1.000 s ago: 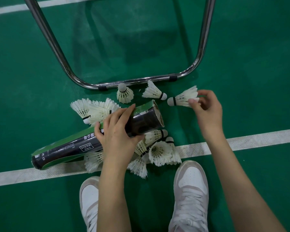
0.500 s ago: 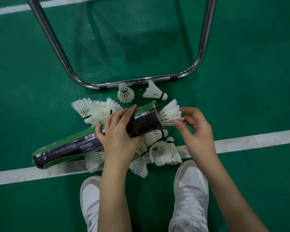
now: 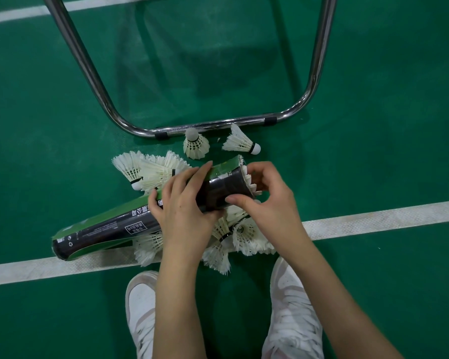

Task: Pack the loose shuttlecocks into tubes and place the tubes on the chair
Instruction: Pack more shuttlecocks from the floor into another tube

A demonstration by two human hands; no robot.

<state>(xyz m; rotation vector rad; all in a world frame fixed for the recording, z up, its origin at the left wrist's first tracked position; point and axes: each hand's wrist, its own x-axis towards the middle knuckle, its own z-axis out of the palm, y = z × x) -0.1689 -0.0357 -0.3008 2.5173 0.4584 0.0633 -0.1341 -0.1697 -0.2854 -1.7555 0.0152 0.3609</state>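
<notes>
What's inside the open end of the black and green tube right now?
A shuttlecock sits in the mouth of the tube, its white feather tips poking past the rim, right hand at it. The opaque wall hides anything deeper inside.

This is an indoor badminton court; the green sports floor (image 3: 373,73) has the slightly scuffed, matte look of synthetic court matting; two white boundary lines (image 3: 373,213) run across it, one near the feet and one at the far edge; loose feather shuttlecocks (image 3: 151,169) lie heaped on the floor beside a black-and-green shuttlecock tube (image 3: 106,229); a chrome tubular chair frame (image 3: 218,124) stands on the matting, the kind set courtside; white sneakers (image 3: 293,320) suit a sports hall; the even light suggests indoor lamps.
</notes>
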